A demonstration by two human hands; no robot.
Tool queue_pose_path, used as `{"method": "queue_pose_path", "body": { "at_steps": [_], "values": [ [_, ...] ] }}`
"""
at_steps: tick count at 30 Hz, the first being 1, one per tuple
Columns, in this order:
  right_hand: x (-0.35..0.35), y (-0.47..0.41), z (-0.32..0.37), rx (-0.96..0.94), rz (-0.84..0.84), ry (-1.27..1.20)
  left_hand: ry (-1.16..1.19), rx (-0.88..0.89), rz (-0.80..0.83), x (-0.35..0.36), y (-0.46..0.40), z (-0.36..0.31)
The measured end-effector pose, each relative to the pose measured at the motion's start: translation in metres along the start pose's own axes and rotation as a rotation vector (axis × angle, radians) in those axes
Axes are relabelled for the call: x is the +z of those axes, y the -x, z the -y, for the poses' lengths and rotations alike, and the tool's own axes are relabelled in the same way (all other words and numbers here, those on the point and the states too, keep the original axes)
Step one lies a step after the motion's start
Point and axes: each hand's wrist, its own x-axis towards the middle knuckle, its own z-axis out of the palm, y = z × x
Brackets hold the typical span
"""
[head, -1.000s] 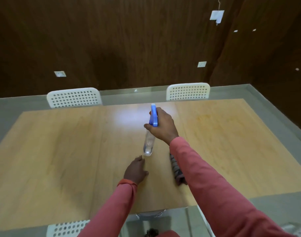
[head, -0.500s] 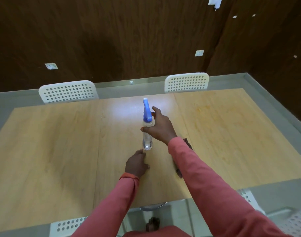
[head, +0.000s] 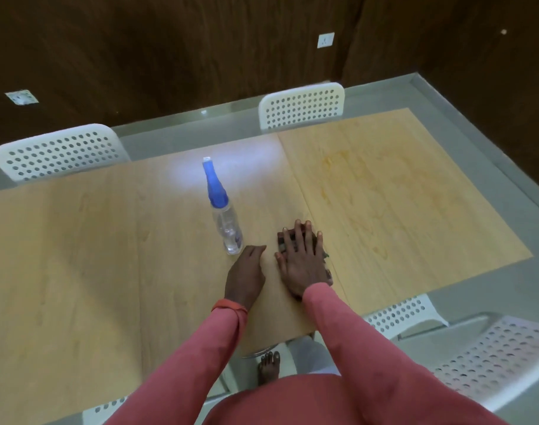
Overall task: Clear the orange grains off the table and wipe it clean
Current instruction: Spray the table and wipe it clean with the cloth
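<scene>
Right hand point(head: 301, 259) is laid flat on a dark cloth point(head: 318, 240), fingers straight and spread, palm pressed down. The cloth is mostly covered by the hand; only its far edge and right side are seen, on the wooden table point(head: 78, 271) near the seam between the two panels. Cloth pattern cannot be made out, possibly checked.

Left hand point(head: 246, 274) is rested on the table just left of the right hand, fingers loosely curled, nothing held. Its fingertips are placed just beside the base of the spray bottle point(head: 223, 216), contact not confirmed. The two hands are kept apart by a narrow strip of bare wood.

The spray bottle is stood upright on the table, clear body, blue trigger head, released by both hands. A bright light patch is seen on the wood behind it.

Orange residue point(head: 384, 194) is spread as faint streaks and smears over the right-hand panel, beyond and to the right of the cloth. No distinct grains are resolved at this resolution; only staining is seen. The left panel is seen plain.

White perforated chairs point(head: 301, 107) are set at the far edge, with more at the near right corner. Pink sleeves are worn on both arms. A bare foot point(head: 269, 365) is visible under the near table edge, on grey floor.
</scene>
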Motion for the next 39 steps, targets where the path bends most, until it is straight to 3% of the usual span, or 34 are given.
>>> {"method": "queue_pose_path", "body": {
  "at_steps": [3, 6, 11, 17, 20, 23, 28, 32, 39],
  "values": [
    [0.002, -0.010, -0.021, -0.044, 0.002, 0.050, 0.035, 0.013, -0.051, 0.009, -0.030, -0.013],
    [-0.006, -0.034, -0.065, 0.030, -0.003, 0.044, 0.014, -0.002, -0.019, 0.016, -0.069, -0.030],
    [-0.035, -0.086, -0.164, 0.181, -0.028, 0.013, -0.024, -0.090, 0.160, 0.020, -0.156, -0.057],
    [-0.059, -0.142, -0.226, 0.156, -0.112, -0.145, -0.263, -0.177, 0.362, 0.011, -0.259, -0.075],
    [-0.061, -0.167, -0.241, 0.125, -0.225, -0.254, -0.329, -0.225, 0.419, 0.003, -0.296, -0.073],
    [-0.061, -0.194, -0.250, 0.041, -0.255, -0.211, -0.351, -0.245, 0.492, 0.001, -0.313, -0.072],
    [-0.062, -0.195, -0.256, 0.040, -0.074, -0.011, -0.352, -0.237, 0.497, 0.007, -0.321, -0.069],
    [-0.060, -0.195, -0.258, 0.011, -0.037, 0.031, -0.293, -0.240, 0.483, 0.007, -0.319, -0.062],
    [-0.088, -0.322, -0.222, 0.066, -0.009, 0.067, -0.284, -0.236, 0.451, 0.009, -0.322, -0.063]
  ]
}}
